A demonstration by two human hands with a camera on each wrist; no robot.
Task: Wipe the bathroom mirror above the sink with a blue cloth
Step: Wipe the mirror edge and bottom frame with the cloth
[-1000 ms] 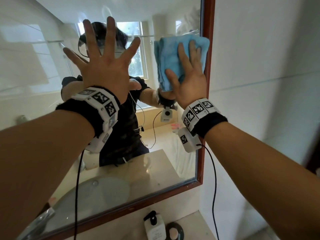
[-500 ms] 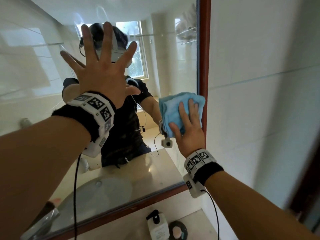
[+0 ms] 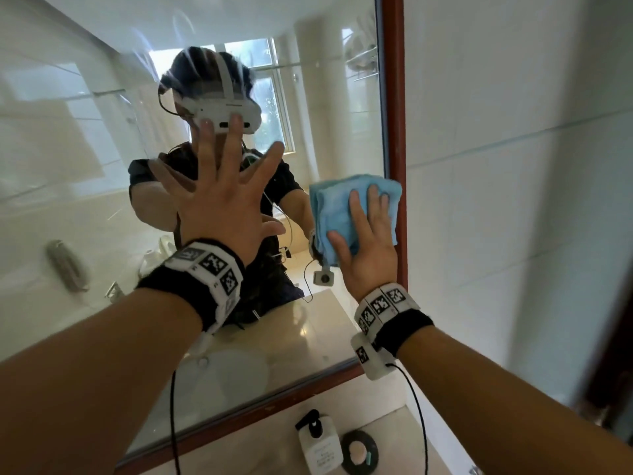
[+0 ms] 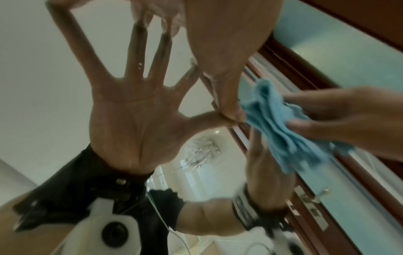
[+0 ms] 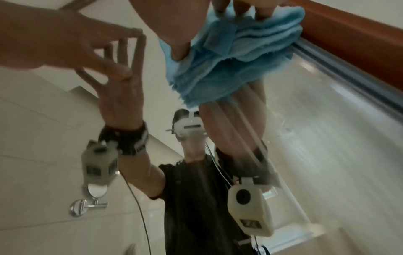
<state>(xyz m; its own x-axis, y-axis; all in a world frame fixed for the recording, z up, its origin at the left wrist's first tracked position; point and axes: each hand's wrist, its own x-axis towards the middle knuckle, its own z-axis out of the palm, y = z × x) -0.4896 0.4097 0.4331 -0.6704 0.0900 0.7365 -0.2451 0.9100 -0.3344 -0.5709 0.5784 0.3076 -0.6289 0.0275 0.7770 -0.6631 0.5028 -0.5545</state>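
White tiled walls flank the wood-framed mirror (image 3: 102, 186) you face. Your right hand (image 3: 368, 248) presses the folded blue cloth (image 3: 335, 207) flat against the glass by the right frame edge, fingers straight; your left hand (image 3: 222, 204) is spread on the glass. The cloth looks soft, light, likely to bunch, so keep your palm centred on its layers.

Your head view looks forward and slightly down at mirror (image 3: 102, 166), arm's reach off. Left wrist view looks up along palm, close to glass. Right wrist view same, cloth (image 5: 229, 57) at upper centre. All three share cloth beside red-brown frame (image 3: 394, 132).
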